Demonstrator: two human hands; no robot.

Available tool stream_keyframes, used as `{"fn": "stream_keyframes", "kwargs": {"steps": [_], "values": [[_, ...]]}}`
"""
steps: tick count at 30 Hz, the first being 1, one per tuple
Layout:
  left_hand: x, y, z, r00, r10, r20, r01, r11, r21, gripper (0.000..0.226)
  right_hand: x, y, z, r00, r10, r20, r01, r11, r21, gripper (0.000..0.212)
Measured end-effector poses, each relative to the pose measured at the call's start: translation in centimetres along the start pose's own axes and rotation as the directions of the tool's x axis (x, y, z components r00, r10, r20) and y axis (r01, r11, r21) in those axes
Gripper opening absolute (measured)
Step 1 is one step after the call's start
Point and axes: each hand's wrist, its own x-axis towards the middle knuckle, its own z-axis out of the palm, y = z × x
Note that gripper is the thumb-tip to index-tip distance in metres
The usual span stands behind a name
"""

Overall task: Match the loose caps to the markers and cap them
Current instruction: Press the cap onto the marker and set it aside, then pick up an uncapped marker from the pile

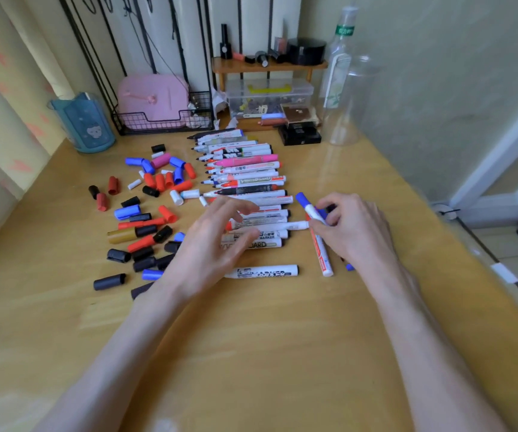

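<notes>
- Head view: a row of uncapped markers [245, 179] is seen laid side by side down the middle of a wooden table [251, 353], tips to the left.
- Loose caps [145, 213] in black, red, blue and white, with one pink and one gold, are scattered on the table just left of the row.
- The left hand [217, 241] is held over the near end of the row, its fingers spread and lightly bent; nothing is gripped by it.
- A blue-capped marker [309, 210] is gripped in the curled fingers of the right hand [354, 226], at the right end of the row, cap pointing away.
- A red-lettered marker [321, 254] is seen lying on the table beneath that hand, and a black-lettered marker [263, 271] lies alone nearer the camera.
- At the back, a clear plastic box [270, 95] is filled with small dark and yellow items, too small to be told apart.
- A pink case [153, 99] is stood in a black wire basket [164, 121].
- A blue cup [83, 120] is set at the far left; its contents cannot be told.
- A clear bottle [338, 57] and a clear tumbler [349, 104] are stood at the right.
</notes>
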Motion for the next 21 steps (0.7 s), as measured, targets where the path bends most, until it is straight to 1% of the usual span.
{"fn": "stream_keyframes", "kwargs": {"steps": [3, 6, 12, 16, 21], "values": [[0.0, 0.2, 0.3, 1.000, -0.006, 0.024, 0.005, 1.000, 0.017, 0.028, 0.4, 0.8, -0.6, 0.994, 0.108, 0.003, -0.107, 0.994, -0.008, 0.021], [-0.3, 0.2, 0.1, 1.000, -0.001, 0.021, 0.000, 0.999, 0.037, 0.027, 0.5, 1.0, -0.7, 0.988, 0.151, 0.017, -0.151, 0.988, -0.017, 0.022], [-0.8, -0.2, -1.0, 1.000, -0.011, 0.009, 0.011, 0.999, 0.037, 0.024, 0.5, 0.9, -0.7, 0.986, 0.161, 0.044, -0.161, 0.987, -0.004, 0.014], [-1.6, -0.6, -2.4, 1.000, -0.014, 0.017, 0.013, 0.998, 0.065, 0.022, 0.4, 0.8, -0.7, 0.984, 0.158, 0.081, -0.159, 0.987, 0.005, 0.013], [-3.0, -1.7, -4.7, 0.999, -0.048, 0.017, 0.046, 0.993, 0.108, 0.023, 0.3, 0.5, -0.4, 0.986, 0.143, 0.086, -0.144, 0.990, -0.002, 0.013]]}}
